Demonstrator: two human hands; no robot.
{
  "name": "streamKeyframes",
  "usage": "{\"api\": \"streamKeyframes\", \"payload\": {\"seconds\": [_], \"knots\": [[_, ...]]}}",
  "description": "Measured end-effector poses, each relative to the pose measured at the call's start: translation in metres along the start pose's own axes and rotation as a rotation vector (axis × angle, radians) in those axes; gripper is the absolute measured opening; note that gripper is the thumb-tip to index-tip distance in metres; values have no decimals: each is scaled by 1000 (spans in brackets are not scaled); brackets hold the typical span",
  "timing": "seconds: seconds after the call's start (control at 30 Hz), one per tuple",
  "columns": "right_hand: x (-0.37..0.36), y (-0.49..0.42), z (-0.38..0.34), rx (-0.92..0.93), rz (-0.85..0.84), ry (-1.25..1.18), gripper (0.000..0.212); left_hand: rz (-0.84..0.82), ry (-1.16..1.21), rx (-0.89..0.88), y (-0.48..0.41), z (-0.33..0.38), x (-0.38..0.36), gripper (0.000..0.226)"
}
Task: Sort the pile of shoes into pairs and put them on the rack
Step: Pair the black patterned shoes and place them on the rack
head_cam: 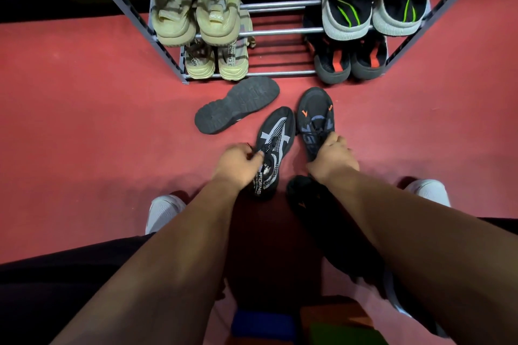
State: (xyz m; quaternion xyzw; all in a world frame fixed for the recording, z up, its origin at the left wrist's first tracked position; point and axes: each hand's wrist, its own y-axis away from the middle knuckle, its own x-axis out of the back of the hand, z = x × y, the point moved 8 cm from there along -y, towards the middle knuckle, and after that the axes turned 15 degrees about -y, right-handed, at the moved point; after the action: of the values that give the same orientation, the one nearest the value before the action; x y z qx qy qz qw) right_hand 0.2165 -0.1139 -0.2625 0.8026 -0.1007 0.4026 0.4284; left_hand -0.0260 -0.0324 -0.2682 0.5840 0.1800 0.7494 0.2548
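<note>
Stretching across the whole view, a red matte floor [84, 120] is carrying a metal shoe rack [280, 31] of round grey bars with angled side frames. On its shelves two beige chunky-soled pairs [196, 8] are sitting at the left, a black pair with green stripes [372, 3] above right, and a black pair with red tabs [350, 61] below right, all with rounded ends facing the person. Just before the rack, a dark shoe [236, 105] is lying sole up, its ridged tread showing and its long axis running diagonally. Nearer, the left hand [238, 165] is pinching the lace area of a black mesh shoe with grey streaks [276, 145], toe aiming up and slightly right toward the rack. Beside it, the right hand [333, 157] is curling its fingers over the side of a black shoe with orange marks [315, 117], toe pointing toward the rack. Another black shoe with orange marks [308, 204] is lying in shadow under the right forearm.
</note>
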Motion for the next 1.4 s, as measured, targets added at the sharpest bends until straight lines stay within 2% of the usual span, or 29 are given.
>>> {"api": "streamKeyframes", "payload": {"seconds": [0.07,0.13,0.2,0.3,0.4,0.53,0.6,0.7,0.8,0.9,1.0,1.07,1.17,1.23,1.3,1.4], "knots": [[6,1,1,-5,80,41,66,211,11,25,-12,-6,31,22],[11,1,-5,76,168,133,55,345,-77,55,-23,-13,59,33],[13,2,-17,180,234,183,51,378,-172,116,-35,-20,80,49],[11,8,-39,318,258,203,43,248,-240,214,-55,-38,87,76],[0,16,-61,429,164,212,43,62,-214,195,-66,-49,73,101],[-10,20,-72,451,75,174,45,56,-246,224,-62,-52,70,99],[-15,18,-72,438,14,164,46,31,-253,201,-57,-46,63,88],[-18,14,-71,411,-31,159,48,160,-253,169,-42,-36,66,56],[-18,10,-72,375,-37,153,48,272,-302,192,-23,-30,72,45],[-19,7,-77,370,-32,161,47,315,-335,233,-6,-35,70,49],[-23,8,-80,368,-41,166,52,245,-419,221,4,-45,55,62],[-28,12,-81,362,-53,157,57,156,-484,135,10,-43,39,71],[-36,16,-78,307,-85,108,57,130,-401,-5,17,-33,26,67],[-42,17,-74,256,-129,30,51,197,-297,15,19,-34,31,65],[-47,17,-71,229,-164,-30,47,254,-276,73,17,-36,37,76],[-53,18,-66,207,-188,-90,44,53,-245,165,5,-52,23,97]]}}
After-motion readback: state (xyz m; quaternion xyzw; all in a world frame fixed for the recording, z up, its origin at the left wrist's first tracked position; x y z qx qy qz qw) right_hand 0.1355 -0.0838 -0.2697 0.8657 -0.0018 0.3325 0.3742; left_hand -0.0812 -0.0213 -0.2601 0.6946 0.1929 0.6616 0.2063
